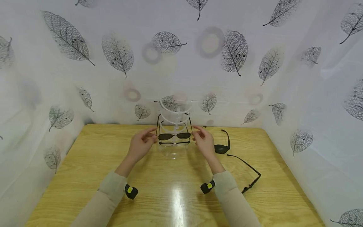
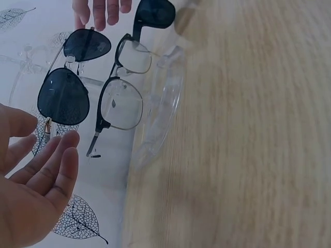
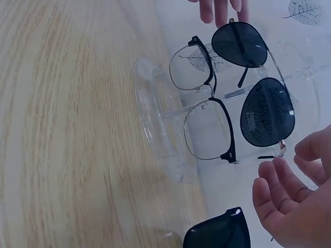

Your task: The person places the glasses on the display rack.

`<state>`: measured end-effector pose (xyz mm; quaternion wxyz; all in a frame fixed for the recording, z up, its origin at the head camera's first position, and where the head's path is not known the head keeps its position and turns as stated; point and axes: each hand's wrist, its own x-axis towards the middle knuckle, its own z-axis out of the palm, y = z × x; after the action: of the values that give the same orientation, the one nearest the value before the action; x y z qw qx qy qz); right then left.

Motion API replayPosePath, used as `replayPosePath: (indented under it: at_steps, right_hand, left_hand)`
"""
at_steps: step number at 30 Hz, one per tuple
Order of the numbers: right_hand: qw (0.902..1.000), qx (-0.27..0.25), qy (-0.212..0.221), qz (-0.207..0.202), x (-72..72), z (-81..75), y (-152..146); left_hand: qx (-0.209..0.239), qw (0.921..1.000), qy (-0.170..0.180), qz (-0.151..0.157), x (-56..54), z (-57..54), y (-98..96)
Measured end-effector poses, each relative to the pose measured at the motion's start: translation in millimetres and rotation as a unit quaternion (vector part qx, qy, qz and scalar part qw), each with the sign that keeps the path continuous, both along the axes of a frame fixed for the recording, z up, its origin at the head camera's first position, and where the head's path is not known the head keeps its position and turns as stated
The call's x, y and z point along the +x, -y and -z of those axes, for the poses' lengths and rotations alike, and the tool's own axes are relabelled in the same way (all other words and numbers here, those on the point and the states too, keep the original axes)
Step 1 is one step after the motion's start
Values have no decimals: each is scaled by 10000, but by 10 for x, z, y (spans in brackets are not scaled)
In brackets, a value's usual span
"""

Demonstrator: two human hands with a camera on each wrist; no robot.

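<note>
Aviator sunglasses (image 1: 183, 136) with dark lenses sit on a clear tiered display stand (image 1: 173, 155), their temples pointing back. Just below them on the stand are clear-lens eyeglasses (image 2: 100, 106) with black brow bars. My left hand (image 1: 141, 143) is at one end of the sunglasses, thumb and fingers spread around the hinge in the left wrist view. At the opposite hinge is my right hand (image 1: 204, 141); a gap shows between its thumb and fingertips in the right wrist view. Neither hand's fingers close on the frame.
Black sunglasses (image 1: 221, 149) lie on the wooden table (image 1: 93, 164) right of the stand, partly hidden by my right hand. Nearer to me, another black pair (image 1: 252, 183) lies partly behind my right forearm. A white leaf-print curtain (image 1: 181, 72) surrounds the table's back and sides.
</note>
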<state>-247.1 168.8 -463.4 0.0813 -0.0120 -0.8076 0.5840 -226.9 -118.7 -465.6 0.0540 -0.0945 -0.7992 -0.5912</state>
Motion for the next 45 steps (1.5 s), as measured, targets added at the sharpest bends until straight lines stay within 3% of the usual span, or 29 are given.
replayPosePath:
  at_steps: [9,19,25,35,41,45]
  right_hand:
    - [9999,116,23,127,179,-118,-256]
    - [9989,234,-72,399,319,-166,-605]
    - [9970,467,68,620,390,-127,-855]
    - [9920,851,268,896,433,-75,-1175]
    - [9895,990,418,965,445,-73,-1323]
    - [9879,1116,531,938,450,-60,-1405]
  left_hand:
    - [-80,10000,-23,55,260,75,41]
    - [75,9990,31,445,428,116,-261]
    - [31,9967,135,802,419,112,-502]
    - [-187,9935,-245,1098,330,207,-946]
    - [-257,9901,9,1379,299,235,-1244]
    - [-265,9896,145,1405,247,274,-1415]
